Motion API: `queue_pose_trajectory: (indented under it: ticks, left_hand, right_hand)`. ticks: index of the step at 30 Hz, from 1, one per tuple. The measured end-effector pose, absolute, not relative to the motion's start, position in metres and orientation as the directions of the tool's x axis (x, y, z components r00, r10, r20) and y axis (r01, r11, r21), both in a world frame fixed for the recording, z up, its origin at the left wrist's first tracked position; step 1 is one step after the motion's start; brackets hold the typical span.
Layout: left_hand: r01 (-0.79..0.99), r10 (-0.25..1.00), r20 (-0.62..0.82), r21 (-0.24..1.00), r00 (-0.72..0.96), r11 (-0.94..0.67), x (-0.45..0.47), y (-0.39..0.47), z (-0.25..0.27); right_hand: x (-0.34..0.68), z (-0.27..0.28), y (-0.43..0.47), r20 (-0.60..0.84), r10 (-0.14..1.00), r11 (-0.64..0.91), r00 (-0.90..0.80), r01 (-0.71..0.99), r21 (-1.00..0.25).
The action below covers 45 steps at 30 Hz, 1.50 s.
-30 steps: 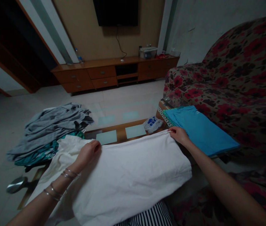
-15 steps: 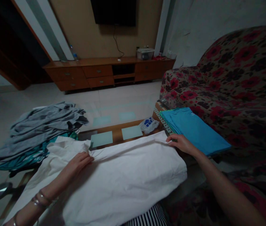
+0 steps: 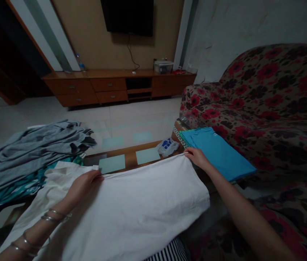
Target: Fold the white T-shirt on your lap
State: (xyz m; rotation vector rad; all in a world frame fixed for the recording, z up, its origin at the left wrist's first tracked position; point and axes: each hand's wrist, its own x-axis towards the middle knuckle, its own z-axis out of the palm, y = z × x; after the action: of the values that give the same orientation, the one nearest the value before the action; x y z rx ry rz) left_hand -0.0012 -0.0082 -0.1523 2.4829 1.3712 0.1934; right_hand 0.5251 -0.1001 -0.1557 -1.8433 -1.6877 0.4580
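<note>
A large white garment (image 3: 142,203) is spread across the near side of the low table and over my lap; its exact kind cannot be made out. My left hand (image 3: 88,180) pinches its far edge on the left, beside a crumpled off-white part of the cloth. At the far right corner, my right hand (image 3: 195,156) grips the same edge between thumb and fingers. Between both hands the edge runs straight and taut. Just beyond my right hand lies a stack of folded blue clothes (image 3: 221,154).
Grey and teal clothes (image 3: 39,148) are heaped on the left. A plastic bag (image 3: 167,146) sits on the low table (image 3: 130,159) past the white cloth. Flowered sofas (image 3: 240,98) stand at the right. A wooden TV cabinet (image 3: 110,87) is against the far wall.
The garment's far edge, earlier folded over in a loose strip, is now pulled straight and smoother. The whole view has shifted slightly to the right.
</note>
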Motion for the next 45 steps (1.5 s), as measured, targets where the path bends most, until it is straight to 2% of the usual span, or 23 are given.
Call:
queue_pose_trajectory:
  ticks: [4, 7, 12, 17, 21, 27, 31, 37, 39, 42, 45]
  left_hand:
    - [0.829, 0.854, -0.075, 0.295, 0.516, -0.475, 0.003, -0.006, -0.153]
    - [0.829, 0.855, -0.072, 0.299, 0.514, -0.473, 0.004, -0.01, -0.151]
    - [0.804, 0.821, -0.015, 0.213, 0.57, -0.555, 0.012, -0.029, -0.135]
    - [0.653, 0.659, 0.016, 0.114, 0.752, -0.749, 0.015, -0.049, -0.124]
    - [0.611, 0.617, 0.012, 0.127, 0.787, -0.781, 0.007, -0.056, -0.126]
    - [0.643, 0.663, 0.031, 0.211, 0.748, -0.736, 0.002, -0.052, -0.134]
    - [0.634, 0.696, 0.032, 0.384, 0.717, -0.671, 0.005, -0.041, -0.135]
    - [0.64, 0.631, -0.198, 0.46, 0.75, -0.616, 0.013, -0.022, -0.12]
    - [0.628, 0.599, -0.236, 0.474, 0.765, -0.617, 0.014, -0.016, -0.113]
    - [0.651, 0.628, -0.243, 0.496, 0.739, -0.574, 0.01, -0.009, -0.101]
    - [0.681, 0.701, -0.244, 0.579, 0.67, -0.449, 0.0, -0.005, -0.093]
  right_hand:
    - [0.516, -0.163, -0.089, 0.108, 0.98, -0.101, 0.166, 0.887, -0.451]
    - [0.514, -0.168, -0.087, 0.114, 0.981, -0.098, 0.156, 0.911, -0.4]
    - [0.521, -0.18, -0.088, 0.107, 0.991, -0.037, 0.081, 0.931, -0.363]
    - [0.53, -0.194, -0.1, 0.182, 0.982, 0.014, 0.053, 0.937, -0.35]
    - [0.533, -0.202, -0.111, 0.229, 0.972, 0.026, 0.06, 0.934, -0.356]
    - [0.534, -0.203, -0.113, 0.237, 0.968, 0.016, 0.077, 0.93, -0.367]
    - [0.53, -0.201, -0.111, 0.227, 0.965, -0.026, 0.132, 0.908, -0.418]
    - [0.527, -0.187, -0.11, 0.188, 0.948, -0.102, 0.257, 0.805, -0.584]
    - [0.527, -0.179, -0.112, 0.159, 0.941, -0.107, 0.3, 0.708, -0.698]
    - [0.527, -0.165, -0.118, 0.06, 0.941, -0.119, 0.332, 0.495, -0.861]
    - [0.528, -0.155, -0.128, 0.001, 0.94, -0.134, 0.341, 0.372, -0.919]
